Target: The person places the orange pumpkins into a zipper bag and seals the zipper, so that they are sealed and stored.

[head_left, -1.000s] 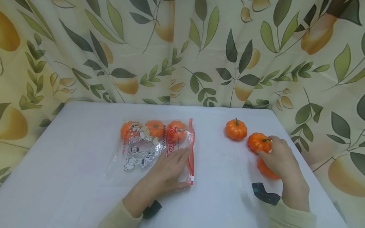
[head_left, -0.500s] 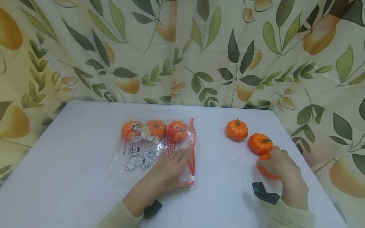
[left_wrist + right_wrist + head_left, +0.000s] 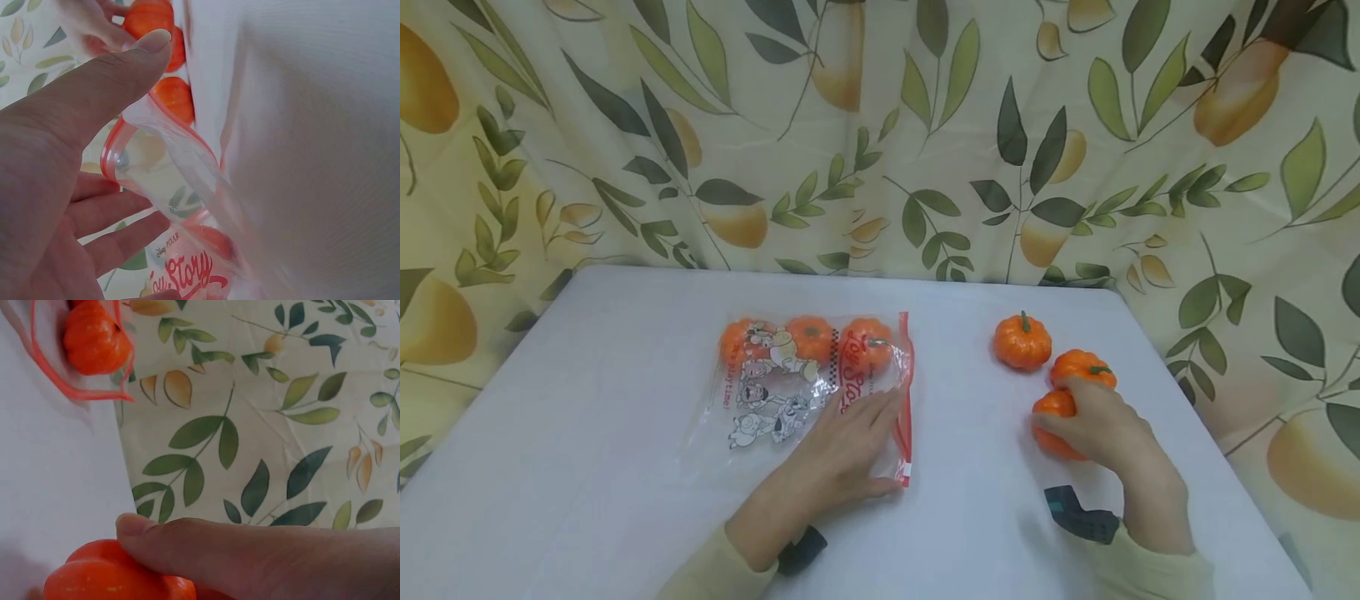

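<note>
A small orange toy pumpkin (image 3: pixel 1054 406) is gripped by my right hand (image 3: pixel 1112 429), with the thumb on its near left side; the right wrist view shows the thumb (image 3: pixel 156 534) against it. My left hand (image 3: pixel 835 454) rests on the mouth end of a clear zip bag (image 3: pixel 906 450) with red trim, its fingers fairly straight. In the left wrist view the bag's red-edged mouth (image 3: pixel 112 150) gapes beside those fingers. Inside the bag, three pumpkins lie in a row along its far side, the nearest to the mouth being a pumpkin (image 3: pixel 865 346).
Another pumpkin (image 3: pixel 1082 367) sits just beyond my right hand, partly covered by it. A further pumpkin (image 3: pixel 1022 342) with a green stem stands farther back and left. The white table (image 3: pixel 587 383) ends at a leaf-patterned curtain (image 3: pixel 880 167).
My right hand left the middle loose pumpkin, took hold of the nearest one and shifted it left. My left hand and the bag have stayed put.
</note>
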Demonstrator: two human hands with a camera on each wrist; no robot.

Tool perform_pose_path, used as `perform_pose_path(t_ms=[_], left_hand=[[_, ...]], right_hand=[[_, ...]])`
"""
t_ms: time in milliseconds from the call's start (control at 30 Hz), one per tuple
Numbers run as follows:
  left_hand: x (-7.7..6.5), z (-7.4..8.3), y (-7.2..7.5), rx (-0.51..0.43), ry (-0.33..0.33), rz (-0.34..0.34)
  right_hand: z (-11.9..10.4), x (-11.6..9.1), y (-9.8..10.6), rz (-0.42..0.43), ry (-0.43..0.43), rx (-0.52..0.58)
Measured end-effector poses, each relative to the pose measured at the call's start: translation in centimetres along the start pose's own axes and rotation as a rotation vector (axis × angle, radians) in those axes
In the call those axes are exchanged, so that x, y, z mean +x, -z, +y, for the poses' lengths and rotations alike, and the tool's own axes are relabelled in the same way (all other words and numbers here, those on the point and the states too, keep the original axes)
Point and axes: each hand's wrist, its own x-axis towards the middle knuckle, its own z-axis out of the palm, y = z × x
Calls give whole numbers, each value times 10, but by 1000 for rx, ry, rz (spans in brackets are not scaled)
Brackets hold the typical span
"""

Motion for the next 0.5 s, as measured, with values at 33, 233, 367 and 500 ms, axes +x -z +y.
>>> perform_pose_path(t_ms=[33,233,367,500], left_hand=[[0,0,0,1,2,0],[0,0,1,8,14,-13],[0,0,1,24,15,-20],[0,-1,1,33,12,-19]], right_hand=[[-4,0,-2,13,27,1],[-25,3,-16,101,157,4],[-33,7,-23,148,173,-12],[-39,12,-30,157,165,-19]])
